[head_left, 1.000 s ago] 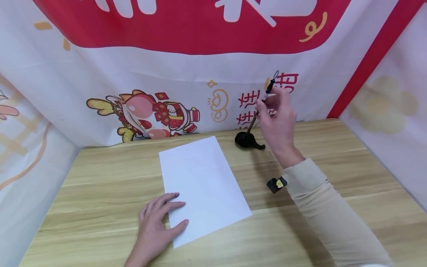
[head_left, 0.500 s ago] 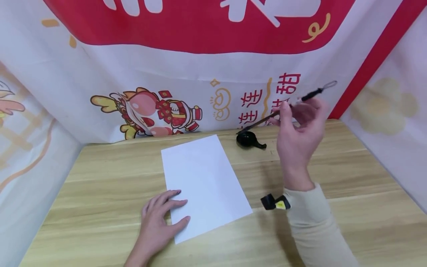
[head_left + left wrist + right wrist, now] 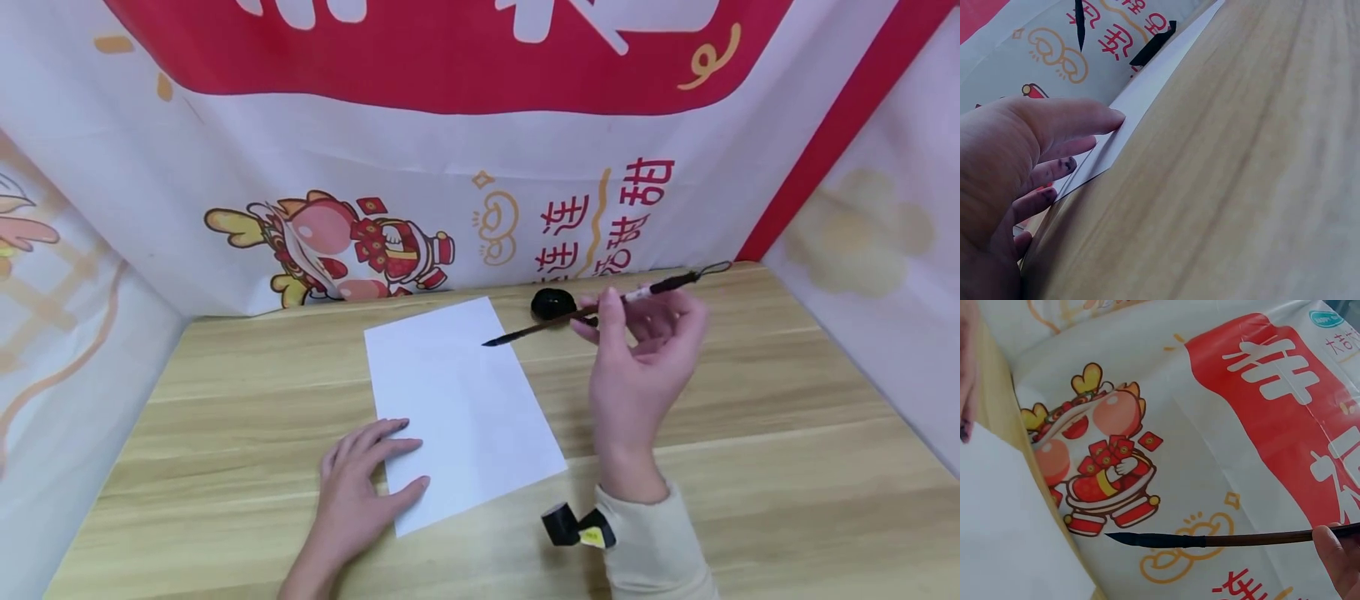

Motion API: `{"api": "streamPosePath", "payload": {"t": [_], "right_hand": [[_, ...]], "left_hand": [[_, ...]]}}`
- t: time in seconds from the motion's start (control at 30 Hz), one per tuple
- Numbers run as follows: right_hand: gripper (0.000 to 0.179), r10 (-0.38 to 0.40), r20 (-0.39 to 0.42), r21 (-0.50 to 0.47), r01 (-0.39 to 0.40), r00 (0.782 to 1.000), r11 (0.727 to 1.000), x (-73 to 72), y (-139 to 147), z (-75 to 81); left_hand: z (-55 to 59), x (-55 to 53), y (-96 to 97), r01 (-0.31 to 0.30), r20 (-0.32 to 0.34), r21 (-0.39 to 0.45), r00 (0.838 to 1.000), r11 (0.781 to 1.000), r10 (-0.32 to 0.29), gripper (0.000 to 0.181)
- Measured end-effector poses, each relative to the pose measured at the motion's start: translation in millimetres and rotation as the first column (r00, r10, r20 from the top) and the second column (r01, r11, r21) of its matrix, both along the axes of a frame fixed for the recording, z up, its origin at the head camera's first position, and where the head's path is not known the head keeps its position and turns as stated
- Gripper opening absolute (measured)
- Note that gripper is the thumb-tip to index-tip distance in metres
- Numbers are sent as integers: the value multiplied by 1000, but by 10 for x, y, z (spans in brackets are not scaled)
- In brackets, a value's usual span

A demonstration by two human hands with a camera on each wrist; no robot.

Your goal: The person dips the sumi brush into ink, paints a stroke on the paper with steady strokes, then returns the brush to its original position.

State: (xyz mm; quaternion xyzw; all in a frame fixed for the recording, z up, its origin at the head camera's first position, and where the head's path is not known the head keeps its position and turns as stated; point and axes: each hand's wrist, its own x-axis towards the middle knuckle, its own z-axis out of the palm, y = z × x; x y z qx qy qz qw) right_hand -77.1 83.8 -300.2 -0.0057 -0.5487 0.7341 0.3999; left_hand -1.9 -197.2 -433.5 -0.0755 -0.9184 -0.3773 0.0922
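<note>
Swung from black dish [image 3: 551,305] to seemingly just above the paper [image 3: 465,408], the brush [image 3: 538,328] pinched by the right hand [image 3: 637,375] is within marking reach, left hand [image 3: 357,492] resting with relaxed fingers.

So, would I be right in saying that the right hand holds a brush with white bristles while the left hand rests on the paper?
Not quite: the bristles are dark, not white, as the right wrist view shows. The rest stands: the right hand holds the brush and the left hand rests on the paper.
</note>
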Motion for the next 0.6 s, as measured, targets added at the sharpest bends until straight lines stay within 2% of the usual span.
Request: {"api": "streamPosePath", "payload": {"t": [0.2,0.6], "right_hand": [[28,13,6,11,-13,1000,1000,-17,-35,-82],[28,64,48,9,-65,997,998,-44,-144,-116]], "left_hand": [[-7,-9,-3,1,-21,-1,1000,1000,-1,44],[-30,-8,6,-2,-42,34,999,999,3,38]]}}
